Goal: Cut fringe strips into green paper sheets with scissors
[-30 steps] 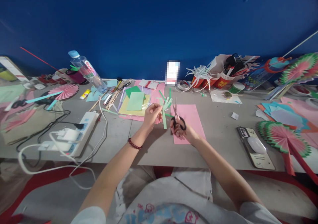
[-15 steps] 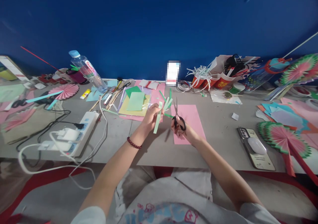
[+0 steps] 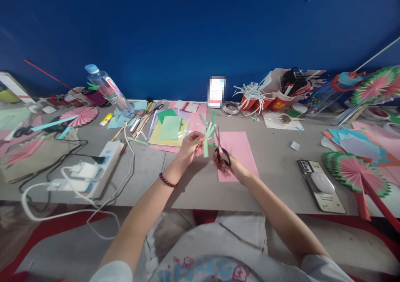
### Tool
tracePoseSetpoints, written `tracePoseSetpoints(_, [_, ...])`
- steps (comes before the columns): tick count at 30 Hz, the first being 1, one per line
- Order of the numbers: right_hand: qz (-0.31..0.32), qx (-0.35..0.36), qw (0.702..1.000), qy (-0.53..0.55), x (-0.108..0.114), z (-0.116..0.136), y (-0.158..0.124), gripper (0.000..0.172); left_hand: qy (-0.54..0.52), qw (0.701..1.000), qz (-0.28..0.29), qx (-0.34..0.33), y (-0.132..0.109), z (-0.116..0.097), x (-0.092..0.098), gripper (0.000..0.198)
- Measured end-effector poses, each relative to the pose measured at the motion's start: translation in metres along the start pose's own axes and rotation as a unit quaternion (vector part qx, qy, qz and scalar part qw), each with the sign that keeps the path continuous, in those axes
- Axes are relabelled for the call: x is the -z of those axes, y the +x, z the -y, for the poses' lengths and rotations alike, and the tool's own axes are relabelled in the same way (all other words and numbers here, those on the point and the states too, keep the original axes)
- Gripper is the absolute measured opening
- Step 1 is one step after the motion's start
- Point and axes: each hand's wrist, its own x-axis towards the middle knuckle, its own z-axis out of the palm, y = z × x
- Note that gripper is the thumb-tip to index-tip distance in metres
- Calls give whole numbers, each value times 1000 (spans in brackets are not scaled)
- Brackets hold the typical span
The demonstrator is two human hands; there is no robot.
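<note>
Between thumb and fingers, my left hand [image 3: 191, 145] pinches a pale green paper strip [image 3: 205, 145] just right of the fingertips. Black-handled scissors [image 3: 218, 137] are gripped in my right hand [image 3: 224, 162], their blades pointing up and away from me. The blades stand to the right of the strip; whether they touch anything I cannot tell. Behind the two hands lie several cut green strips [image 3: 211, 128], light and dark. A pink sheet [image 3: 240, 148] rests flat on the table, partly under my right hand.
Stacked coloured paper [image 3: 170, 128] lies left of my hands. Further left are a power strip [image 3: 104, 169] with cables and a leaning bottle [image 3: 112, 91]. A phone [image 3: 328, 198] with a white mouse [image 3: 323, 183] and a folded paper fan [image 3: 359, 171] lie right. Red cups [image 3: 278, 102] stand behind.
The pale green strip has shifted right and now sits further back in my left hand's pinch. My right hand and the scissors have moved slightly left.
</note>
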Motion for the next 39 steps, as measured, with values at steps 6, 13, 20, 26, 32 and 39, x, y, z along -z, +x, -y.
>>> tracePoseSetpoints(6, [-19, -47, 999, -14, -4, 2, -3, 53, 68, 994, -26, -77, -1, 0, -2, 29])
tracePoseSetpoints(13, [-18, -54, 998, -32, -4, -2, -2, 50, 70, 990, -16, -124, -3, -5, -4, 35])
tracePoseSetpoints(20, [3, -54, 995, -79, -6, 1, -3, 47, 63, 988, -32, -137, -4, -7, -4, 48])
tracePoseSetpoints(26, [15, -44, 996, -81, -6, 1, -4, 45, 108, 979, -43, -165, -6, -6, -4, 43])
tracePoseSetpoints(32, [-5, -47, 995, -85, -10, 4, -6, 45, 112, 978, -49, -170, -5, -9, -3, 42])
tracePoseSetpoints(39, [-15, -51, 994, -91, -12, 5, -5, 46, 104, 983, -48, -146, -8, -9, -7, 41])
